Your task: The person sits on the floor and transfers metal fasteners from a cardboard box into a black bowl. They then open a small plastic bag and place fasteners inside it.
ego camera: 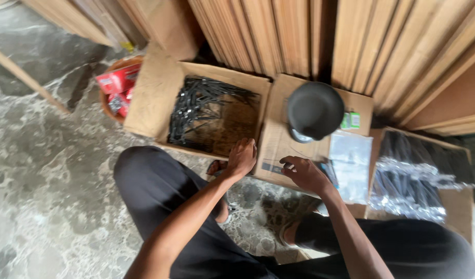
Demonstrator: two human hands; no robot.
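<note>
While the left hand rests curled on the cardboard box edge, the right hand lies loosely spread on the flap.

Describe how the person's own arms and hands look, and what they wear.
Both forearms are bare, with no sleeves in view. The left hand and right hand wear no gloves; no rings, watch or bands show. Dark trousers cover the legs below.
</note>
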